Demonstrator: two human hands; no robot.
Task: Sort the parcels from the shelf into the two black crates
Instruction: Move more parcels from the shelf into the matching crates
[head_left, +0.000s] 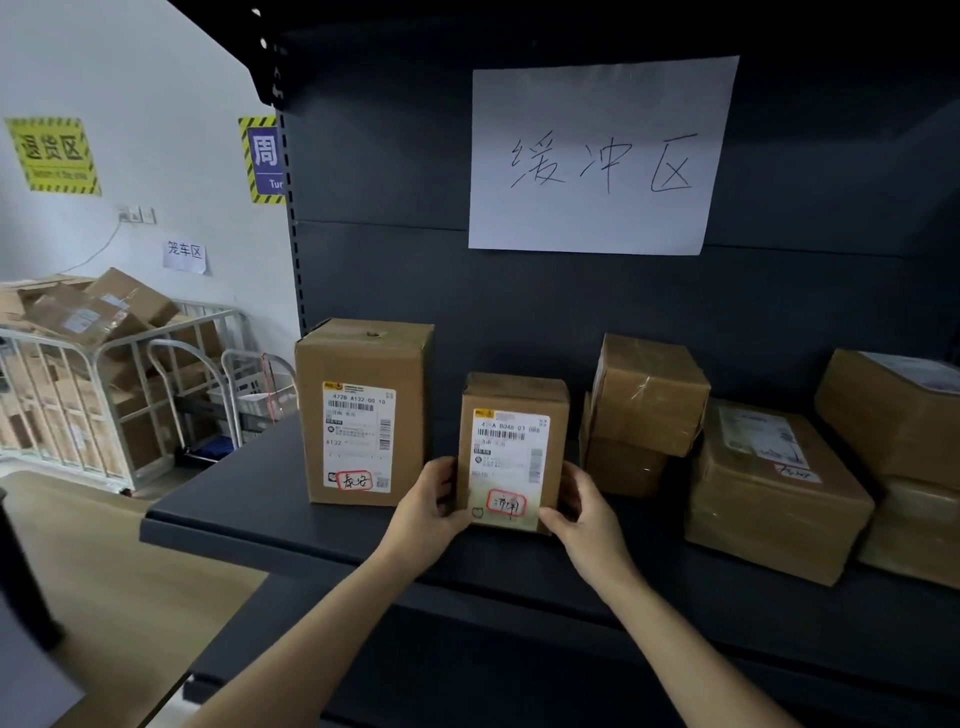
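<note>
At the shelf's front edge, both hands clasp one small parcel.
The left hand (428, 512) and right hand (584, 512) press the sides of the small parcel (511, 452), upright on the dark shelf (249, 509); brown cardboard, white label, red-circled handwriting. Behind-left stands a taller parcel (363, 410).

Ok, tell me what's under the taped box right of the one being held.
The taped box rests tilted on another brown box, mostly covered. The shelf beneath them is hidden.

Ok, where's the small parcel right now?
Head view, center: small parcel upright on the shelf, held between both hands, just right of the tall box.
</note>
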